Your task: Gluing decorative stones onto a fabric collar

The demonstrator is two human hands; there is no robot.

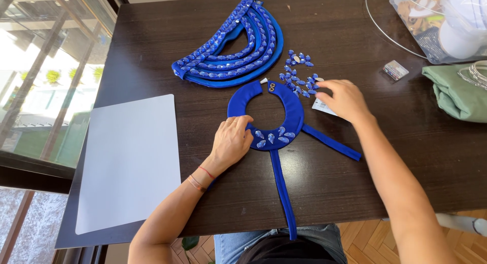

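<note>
The left hand (232, 141) lay flat, pressing the round blue fabric collar (292, 108) onto the dark wooden table (355, 167). The right hand (344, 98) hovered just right of the loose blue teardrop gems (298, 80), fingers apparently pinched, perhaps holding one.

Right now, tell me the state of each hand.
Left hand: flat, pressing on the blue fabric collar, holding nothing.
Right hand: fingers curled at the loose blue gems; grip cannot be told.

I see both my arms bare to the elbow, no sleeves. My left hand (232, 139) has thin red and pale string bracelets at the wrist. Blue denim covers my lap.
</note>
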